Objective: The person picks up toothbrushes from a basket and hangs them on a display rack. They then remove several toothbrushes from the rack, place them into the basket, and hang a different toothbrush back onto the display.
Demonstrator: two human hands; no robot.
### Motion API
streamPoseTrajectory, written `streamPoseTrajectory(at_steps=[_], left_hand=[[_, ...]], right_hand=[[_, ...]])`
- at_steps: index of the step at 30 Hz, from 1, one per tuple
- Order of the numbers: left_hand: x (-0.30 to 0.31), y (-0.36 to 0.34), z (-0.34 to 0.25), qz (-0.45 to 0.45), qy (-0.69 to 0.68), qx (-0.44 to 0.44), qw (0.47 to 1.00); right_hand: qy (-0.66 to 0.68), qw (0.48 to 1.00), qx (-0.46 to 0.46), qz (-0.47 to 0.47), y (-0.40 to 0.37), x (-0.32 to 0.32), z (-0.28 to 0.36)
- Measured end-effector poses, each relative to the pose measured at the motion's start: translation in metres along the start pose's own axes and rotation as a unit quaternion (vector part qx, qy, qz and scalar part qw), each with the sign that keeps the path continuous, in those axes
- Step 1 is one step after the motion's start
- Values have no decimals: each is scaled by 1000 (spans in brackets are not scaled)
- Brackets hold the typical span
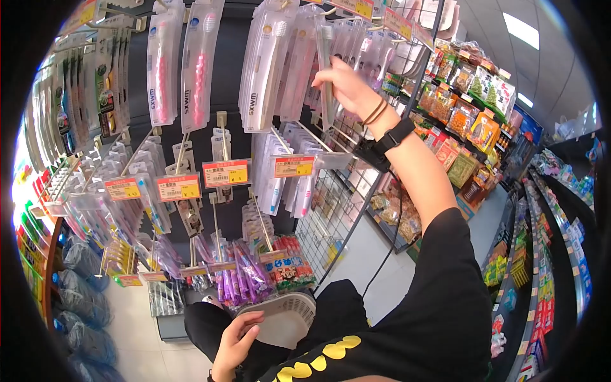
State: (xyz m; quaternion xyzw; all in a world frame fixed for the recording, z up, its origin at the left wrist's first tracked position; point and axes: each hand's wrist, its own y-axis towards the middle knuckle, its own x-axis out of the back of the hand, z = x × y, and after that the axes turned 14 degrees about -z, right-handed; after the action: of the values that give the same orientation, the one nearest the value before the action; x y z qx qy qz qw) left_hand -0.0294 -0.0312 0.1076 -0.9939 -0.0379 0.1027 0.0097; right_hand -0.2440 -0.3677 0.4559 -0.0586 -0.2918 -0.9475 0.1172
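My right hand (344, 81) is raised at the upper right of the hanging display, its fingers bent round the edge of a clear toothbrush package (326, 76). Just left of it hang more packs, among them a white toothbrush pack (266, 70); two pink toothbrush packs (161, 70) hang farther left. Low in the view, my left hand (237, 340) is held in front of a pale plastic basket (280, 318), fingers apart and nothing in them. A black band and two thin brown bands circle my right wrist.
Price tags (179, 188) and metal hooks stick out from the rack. Purple packages (245, 274) hang low beside the basket. A wire grid panel (321, 235) stands at the rack's right side, with snack shelves (471, 114) beyond. Wrapped water bottles (86, 293) stand at the lower left.
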Motion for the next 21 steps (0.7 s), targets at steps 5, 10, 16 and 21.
streamPoseTrajectory(at_steps=[5, 10, 16, 21], left_hand=[[-7, 6, -1, -5, 9, -3, 1000], [-19, 9, -4, 5, 53, -10, 999], [-21, 6, -6, -1, 55, -8, 998], [-29, 4, -13, 12, 76, 18, 997]], right_hand=[[5, 999, 42, -15, 5, -4, -7], [88, 990, 84, -69, 43, -13, -28], [71, 986, 87, -119, 65, -26, -11], [110, 986, 128, 17, 80, -17, -6]])
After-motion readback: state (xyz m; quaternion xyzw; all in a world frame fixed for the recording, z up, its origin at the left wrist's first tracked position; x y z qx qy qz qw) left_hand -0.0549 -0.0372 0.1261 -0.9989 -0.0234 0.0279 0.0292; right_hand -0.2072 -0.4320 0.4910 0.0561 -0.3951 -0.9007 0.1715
